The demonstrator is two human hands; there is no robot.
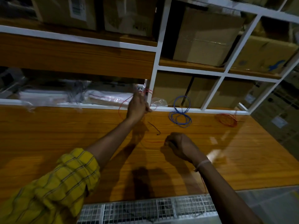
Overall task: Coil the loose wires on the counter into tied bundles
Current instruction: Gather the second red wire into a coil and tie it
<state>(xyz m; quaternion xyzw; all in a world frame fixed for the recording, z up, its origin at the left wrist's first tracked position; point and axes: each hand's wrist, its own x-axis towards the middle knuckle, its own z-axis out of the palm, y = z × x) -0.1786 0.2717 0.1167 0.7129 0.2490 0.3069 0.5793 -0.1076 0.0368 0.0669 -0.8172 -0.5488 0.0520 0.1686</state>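
A person in a rolled yellow checked sleeve (53,183) works at a wooden counter (48,135) below white-framed shelves (155,62) stacked with cardboard boxes (205,36). On the left, plastic-wrapped packets (72,96) fill the lowest shelf opening. The left hand (138,105) is raised at the counter's back edge, fingers curled around a thin red wire (123,104) that loops out to the left of the hand and trails down toward the counter. A short dark piece of wire (154,127) with a hooked end lies on the wood between the two hands. The right hand (179,145) hovers low over the counter with fingers curled into a loose fist; a faint red strand runs along the wood to it, but whether the fingers pinch it cannot be told. A pale band (203,164) circles the right wrist. Farther right, a blue wire coil (180,112) in a figure-eight leans partly against the shelf edge, and a red wire coil (226,119) lies flat near the counter's far right end.
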